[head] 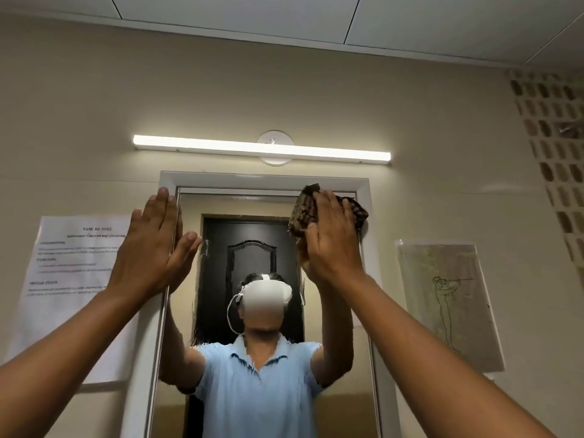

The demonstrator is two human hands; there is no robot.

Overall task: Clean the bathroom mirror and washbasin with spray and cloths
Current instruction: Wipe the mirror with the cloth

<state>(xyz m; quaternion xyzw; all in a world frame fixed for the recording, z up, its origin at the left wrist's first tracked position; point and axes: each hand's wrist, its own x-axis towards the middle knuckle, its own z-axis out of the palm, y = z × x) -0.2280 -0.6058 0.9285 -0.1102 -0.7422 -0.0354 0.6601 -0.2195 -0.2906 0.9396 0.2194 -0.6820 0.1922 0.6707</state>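
Right grip [331, 235] flat, pressing dark cloth [305, 210] against mirror [252, 203] top right; left grip [151, 245] spread flat on mirror's left frame.

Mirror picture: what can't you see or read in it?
All in the head view:
- Washbasin and spray: not shown, below the bottom edge.
- Sheet left of the mirror: words too small and blurred; the left hand covers its right edge.
- Cloth: mostly hidden under the right hand.
- Glass under the cloth: covered, so clean or dirty is unknowable.
- Drawing on the right: faint, details unclear.
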